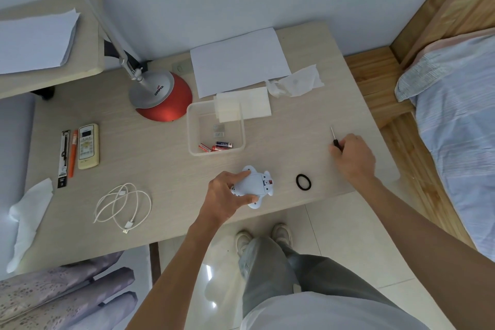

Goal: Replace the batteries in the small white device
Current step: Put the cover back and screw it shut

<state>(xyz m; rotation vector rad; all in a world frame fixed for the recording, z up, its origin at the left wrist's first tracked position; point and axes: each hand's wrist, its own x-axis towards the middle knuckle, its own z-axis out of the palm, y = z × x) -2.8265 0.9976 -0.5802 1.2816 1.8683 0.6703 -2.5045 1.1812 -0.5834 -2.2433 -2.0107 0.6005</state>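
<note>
— Desk [160, 169] of pale wood, seen from above. Where is the device?
— Device [254, 185] sits near the desk's front edge. Left hand [227, 195] grips it, thumb and fingers curled round its body. A small red part shows on its upward face.
— Right hand?
— Right hand [353, 155] is right of the device and well apart, closed round a screwdriver [334, 139]; black handle, tip pointing away from the person.
— Between them?
— Black band [303, 182], lying flat just right of the device.
— Batteries?
— Batteries [217, 146] lie in a clear tub [191, 128] just beyond the device.
— Further out?
— Left of the device: white cable [123, 203], then remote [88, 146]. Lamp [163, 96] stands beyond the device, to its left.
</note>
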